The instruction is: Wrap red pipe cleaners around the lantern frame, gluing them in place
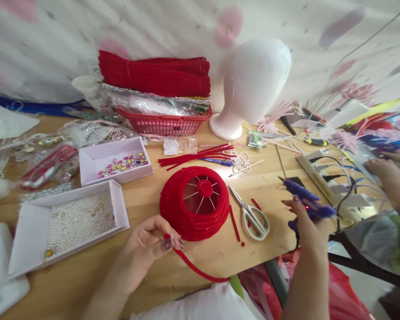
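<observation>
My left hand (153, 242) pinches one end of a red pipe cleaner (200, 271) between thumb and fingertips. The strip's free part curves down to the right, past the table's front edge. Just beyond that hand sits a round red form (193, 226), wrapped in fuzzy red strips, with thin spokes across its open top and a small red disc at their centre. On the right, my right hand (308, 229) is closed around a blue hot glue gun (308, 200), whose nozzle points left and away. Scissors (253, 218) with pale handles lie between form and glue gun, beside short red offcuts (234, 223).
White boxes hold pearl beads (76, 220) and coloured gems (123, 164) at left. Behind stand a red basket (166, 125) stacked with red pipe cleaners and a white foam head (253, 84). A power strip (323, 182) lies right, near another person's hands (386, 171).
</observation>
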Available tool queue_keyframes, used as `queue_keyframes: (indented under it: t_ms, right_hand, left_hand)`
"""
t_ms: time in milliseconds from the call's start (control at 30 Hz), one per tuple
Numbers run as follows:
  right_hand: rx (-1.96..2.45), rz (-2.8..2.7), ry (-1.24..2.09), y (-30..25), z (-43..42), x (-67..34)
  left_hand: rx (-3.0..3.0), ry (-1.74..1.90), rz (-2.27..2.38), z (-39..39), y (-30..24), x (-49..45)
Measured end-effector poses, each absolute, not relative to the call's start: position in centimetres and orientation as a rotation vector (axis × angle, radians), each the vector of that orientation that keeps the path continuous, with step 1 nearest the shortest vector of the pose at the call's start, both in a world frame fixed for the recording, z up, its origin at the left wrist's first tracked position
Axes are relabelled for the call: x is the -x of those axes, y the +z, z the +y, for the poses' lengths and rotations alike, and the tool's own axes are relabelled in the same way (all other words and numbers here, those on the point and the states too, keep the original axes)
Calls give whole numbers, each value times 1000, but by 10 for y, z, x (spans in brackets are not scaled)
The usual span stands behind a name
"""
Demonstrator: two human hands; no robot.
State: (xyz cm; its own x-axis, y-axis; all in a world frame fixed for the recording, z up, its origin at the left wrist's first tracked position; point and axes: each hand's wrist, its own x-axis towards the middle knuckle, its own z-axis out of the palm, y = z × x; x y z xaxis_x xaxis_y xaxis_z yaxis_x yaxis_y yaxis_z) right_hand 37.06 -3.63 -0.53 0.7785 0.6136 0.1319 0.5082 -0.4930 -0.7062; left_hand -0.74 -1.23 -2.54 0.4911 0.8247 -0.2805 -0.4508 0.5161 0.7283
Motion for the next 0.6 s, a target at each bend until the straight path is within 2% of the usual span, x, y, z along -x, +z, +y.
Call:
queue_keyframes:
  t_ms: [133,233,300,433,600]
  right_hand:
    - [1984,-1043,283,41,-60,-324]
    - [1639,-1677,511,71,-65,-290]
    - [1480,-1984,542,83,-59,-273]
    - [1367,-2215,404,86,-41,-252]
    - [1399,-2281,423,79,-34,-247]
  left_hand:
    - [-601,837,653,-11,-23,6]
    - [-600,832,667,-11,-20,5]
    - [-606,819,715,-11,-17,4]
    - [-655,775,865,-10,-11,3]
    - [-637,772,1010,-7,-3,3]
